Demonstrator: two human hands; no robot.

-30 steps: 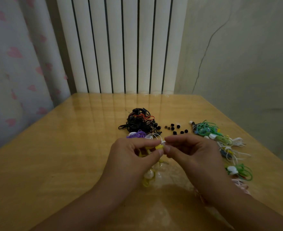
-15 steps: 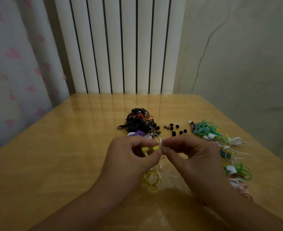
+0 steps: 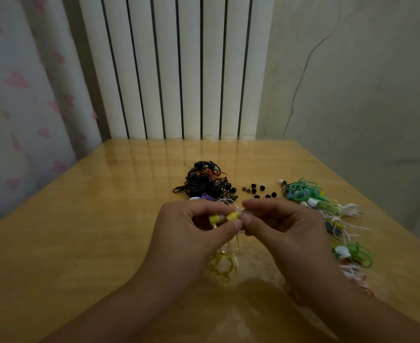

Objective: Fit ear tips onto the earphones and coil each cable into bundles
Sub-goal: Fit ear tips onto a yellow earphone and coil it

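Observation:
My left hand (image 3: 194,233) pinches a pair of yellow earbuds (image 3: 225,217) between thumb and fingers above the wooden table (image 3: 80,243). Their yellow cable (image 3: 222,267) hangs down in loose loops below the hand. My right hand (image 3: 283,229) meets the earbud's tip, thumb and forefinger pinched on a small pale ear tip (image 3: 241,212). Several loose black ear tips (image 3: 257,190) lie on the table behind my hands.
A tangle of black earphones (image 3: 204,180) lies at mid-table, with purple and white cables (image 3: 207,198) just in front of it. Green, white, blue and pink earphones (image 3: 327,209) spread along the right side. A white radiator (image 3: 174,70) stands beyond the far edge.
Both hands stay together at the same spot. The yellow earbuds have turned in my left fingers and show more plainly, and the hanging cable has swung a little.

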